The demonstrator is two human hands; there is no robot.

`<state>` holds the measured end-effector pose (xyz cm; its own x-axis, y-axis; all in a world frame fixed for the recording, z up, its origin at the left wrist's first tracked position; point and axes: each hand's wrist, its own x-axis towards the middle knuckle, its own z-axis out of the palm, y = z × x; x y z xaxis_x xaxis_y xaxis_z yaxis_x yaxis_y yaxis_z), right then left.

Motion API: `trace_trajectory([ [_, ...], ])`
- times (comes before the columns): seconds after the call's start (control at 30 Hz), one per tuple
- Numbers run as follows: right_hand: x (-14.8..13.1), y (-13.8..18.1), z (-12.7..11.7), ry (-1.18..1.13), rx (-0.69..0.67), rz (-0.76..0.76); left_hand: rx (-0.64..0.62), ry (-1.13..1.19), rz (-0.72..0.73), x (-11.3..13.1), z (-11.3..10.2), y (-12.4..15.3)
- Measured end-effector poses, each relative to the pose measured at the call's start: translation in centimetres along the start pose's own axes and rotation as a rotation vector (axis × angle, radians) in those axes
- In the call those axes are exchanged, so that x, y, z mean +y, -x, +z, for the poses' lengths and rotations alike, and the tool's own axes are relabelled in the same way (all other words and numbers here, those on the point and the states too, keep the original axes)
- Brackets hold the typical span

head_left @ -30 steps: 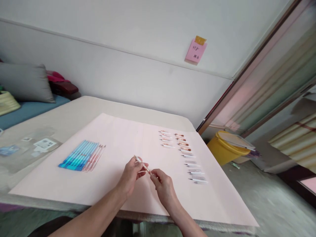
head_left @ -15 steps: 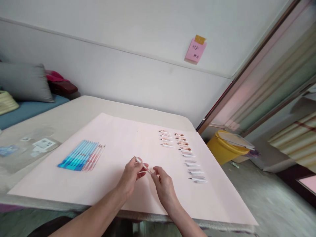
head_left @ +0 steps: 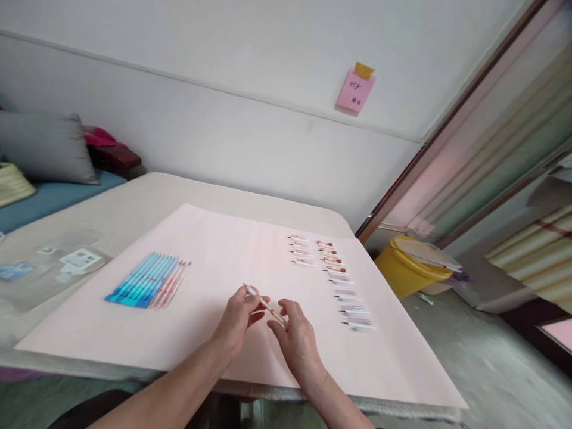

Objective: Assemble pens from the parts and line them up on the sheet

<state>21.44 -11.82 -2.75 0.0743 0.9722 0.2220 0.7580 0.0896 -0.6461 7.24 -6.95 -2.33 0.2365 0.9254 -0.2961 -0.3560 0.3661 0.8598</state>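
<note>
My left hand (head_left: 239,319) pinches a thin pink-and-white pen (head_left: 263,304) near its back end, above the pink paper sheet (head_left: 214,262). My right hand (head_left: 297,336) is closed on the pen's front end, fingers pinched round it. The two hands nearly touch over the sheet's near middle. A row of blue and pink pens (head_left: 147,281) lies side by side to the left. Two columns of small pen caps and tips (head_left: 333,280) lie to the right of my hands.
The sheet covers a beige table (head_left: 134,202) whose near edge runs under my forearms. Clear packaging with labels (head_left: 67,262) lies at the left. A yellow bin (head_left: 409,268) stands on the floor at right. A grey cushion (head_left: 44,149) rests at far left.
My right hand has slid a little down and closed further over the pen's front end. The left hand holds its place.
</note>
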Motion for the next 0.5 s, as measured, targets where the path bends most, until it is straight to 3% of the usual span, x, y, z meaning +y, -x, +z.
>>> trace_trajectory([
  [0.3,-0.36,0.00,0.00,-0.146,-0.079,0.097,-0.010,-0.031,0.019,0.28,0.18,0.10],
  [0.5,-0.26,-0.06,0.07,-0.219,-0.031,0.088,-0.010,-0.033,0.029,0.73,0.50,0.41],
])
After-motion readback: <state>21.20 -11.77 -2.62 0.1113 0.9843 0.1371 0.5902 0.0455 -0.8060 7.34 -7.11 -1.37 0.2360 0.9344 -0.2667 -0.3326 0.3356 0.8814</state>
